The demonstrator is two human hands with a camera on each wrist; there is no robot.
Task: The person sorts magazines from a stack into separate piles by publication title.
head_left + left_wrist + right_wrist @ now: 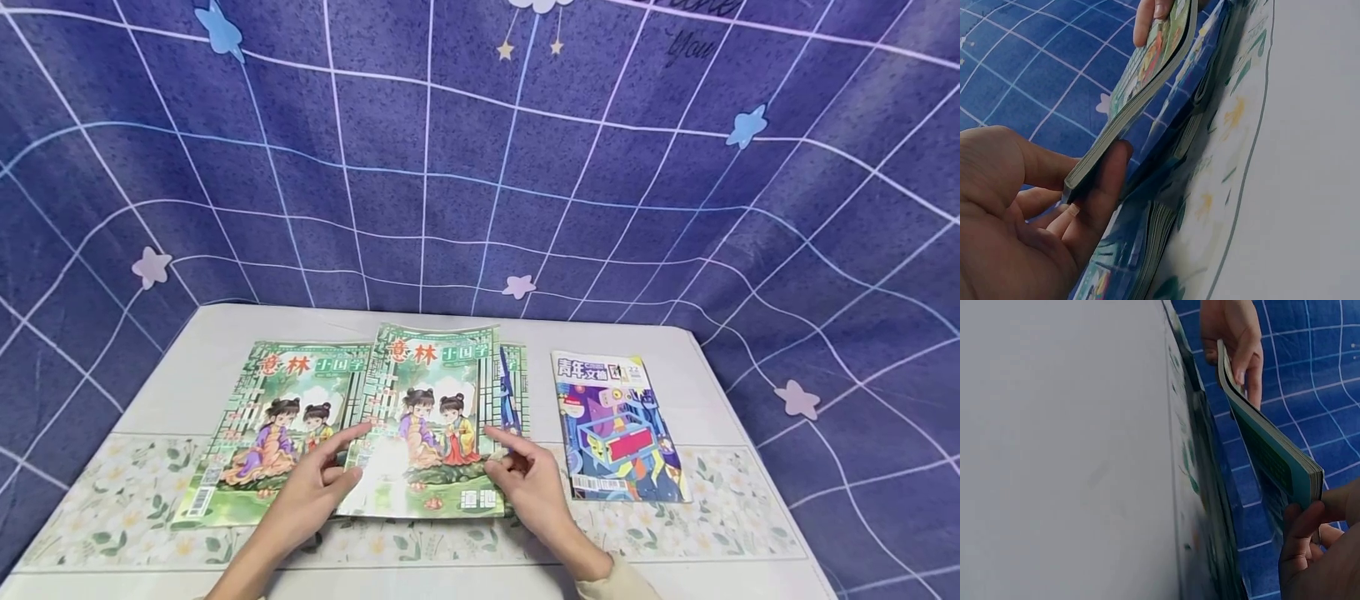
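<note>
Left hand [309,485] and right hand [534,492]: fingers [519,444] pinch opposite side edges of one magazine [431,417], aloft between them, long axis running forward from the fingers; neither hand nearer.

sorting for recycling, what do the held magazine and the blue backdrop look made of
Held magazine: paper, with a likely glossy cover; a white glare sits on its front, and the wrist views show layered page edges. Blue backdrop: probably cloth with a matte print, since its lines bend in soft waves, though plastic sheeting stays possible.
</note>
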